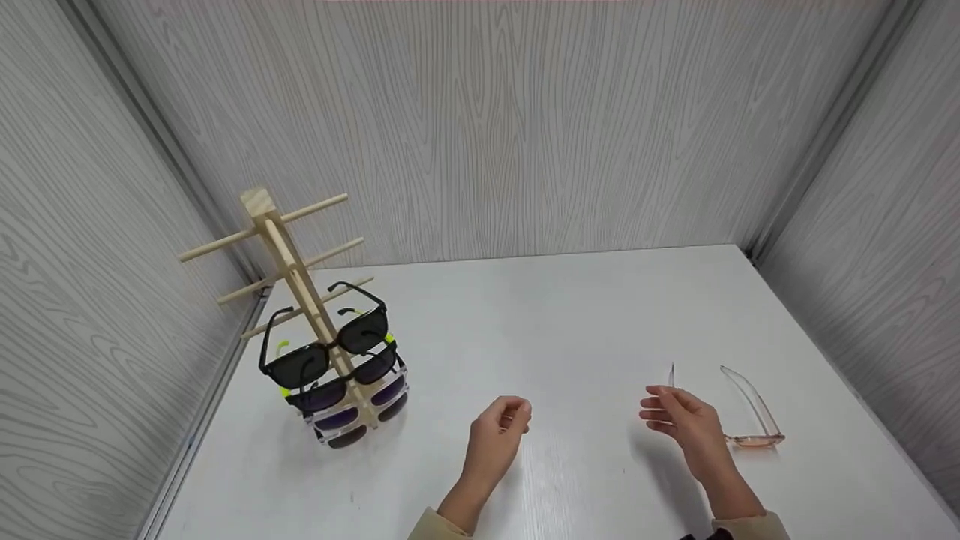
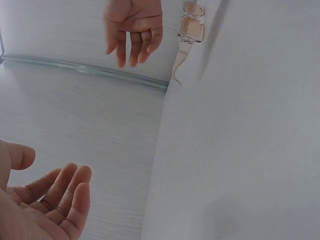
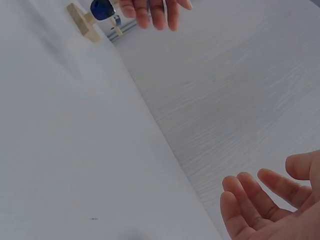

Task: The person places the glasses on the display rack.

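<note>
My left hand (image 1: 495,435) hovers over the middle of the white table, fingers loosely bent with nothing in them. To its right, my right hand (image 1: 688,426) is held above the table, also holding nothing, its fingers relaxed. Just beyond the right hand lies a pair of clear-framed glasses (image 1: 756,440) with pinkish lenses, temples pointing to the back; the hand hides part of them. In the left wrist view the glasses (image 2: 192,28) show near the top, beside the right hand (image 2: 134,30).
A wooden display rack (image 1: 289,259) stands at the left, with bare pegs on its upper part. Several sunglasses hang lower down, the top pair black-framed sunglasses (image 1: 300,366). Grey wood-grain walls (image 1: 480,127) enclose the table (image 1: 525,322) at the back and sides.
</note>
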A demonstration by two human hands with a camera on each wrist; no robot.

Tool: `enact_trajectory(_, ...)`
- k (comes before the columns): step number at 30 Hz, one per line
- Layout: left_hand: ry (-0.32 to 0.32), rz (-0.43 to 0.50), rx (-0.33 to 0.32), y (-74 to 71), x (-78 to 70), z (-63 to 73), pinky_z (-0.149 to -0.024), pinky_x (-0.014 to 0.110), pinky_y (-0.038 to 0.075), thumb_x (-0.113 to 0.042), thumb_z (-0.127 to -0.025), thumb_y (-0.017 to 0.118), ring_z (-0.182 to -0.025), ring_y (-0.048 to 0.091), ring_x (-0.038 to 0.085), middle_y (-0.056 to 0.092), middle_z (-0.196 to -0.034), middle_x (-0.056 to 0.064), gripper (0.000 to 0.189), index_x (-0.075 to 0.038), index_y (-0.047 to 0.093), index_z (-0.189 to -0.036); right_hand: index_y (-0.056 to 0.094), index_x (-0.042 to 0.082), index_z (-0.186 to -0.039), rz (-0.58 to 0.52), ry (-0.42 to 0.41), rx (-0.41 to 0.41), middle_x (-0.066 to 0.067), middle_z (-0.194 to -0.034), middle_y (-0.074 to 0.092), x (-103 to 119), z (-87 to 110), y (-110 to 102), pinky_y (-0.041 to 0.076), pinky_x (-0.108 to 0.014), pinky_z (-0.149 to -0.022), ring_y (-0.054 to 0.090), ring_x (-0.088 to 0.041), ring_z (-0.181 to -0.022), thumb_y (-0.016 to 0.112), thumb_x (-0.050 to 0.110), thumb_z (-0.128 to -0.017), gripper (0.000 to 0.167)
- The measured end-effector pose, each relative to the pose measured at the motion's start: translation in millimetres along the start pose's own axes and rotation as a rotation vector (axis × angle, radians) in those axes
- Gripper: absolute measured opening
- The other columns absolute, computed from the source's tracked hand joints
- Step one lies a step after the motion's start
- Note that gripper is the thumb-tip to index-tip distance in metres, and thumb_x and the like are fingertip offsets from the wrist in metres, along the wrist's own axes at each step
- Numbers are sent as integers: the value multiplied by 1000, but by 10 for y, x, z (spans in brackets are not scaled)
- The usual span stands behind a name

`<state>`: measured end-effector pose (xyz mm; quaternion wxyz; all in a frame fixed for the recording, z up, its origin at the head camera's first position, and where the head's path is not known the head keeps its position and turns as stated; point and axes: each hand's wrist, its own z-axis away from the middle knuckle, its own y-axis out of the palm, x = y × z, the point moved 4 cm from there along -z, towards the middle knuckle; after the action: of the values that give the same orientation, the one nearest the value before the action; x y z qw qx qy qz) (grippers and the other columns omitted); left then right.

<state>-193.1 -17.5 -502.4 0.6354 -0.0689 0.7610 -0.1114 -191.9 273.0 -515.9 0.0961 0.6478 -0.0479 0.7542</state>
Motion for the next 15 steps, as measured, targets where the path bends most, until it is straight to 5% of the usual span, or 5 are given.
enact_trajectory(7,25,24,34,181,-20,-34,-68,25,50,-29,-94,55,-73,59,8,61,-83,-5,23,-9,65,-102,60,-2,-114,30,-16,-34,-7,-92,68,33,14,-263,53,-33,-76,66,-21,-85,57,32,-93,40)
enact_trajectory(15,45,31,79,376,-105,-110,-68,24,50,-29,-95,55,-73,60,6,61,-82,-8,20,-13,65,-99,65,6,-108,-54,-33,-107,-3,-89,69,111,50,-656,54,-29,-72,67,-16,-82,60,29,-91,29)
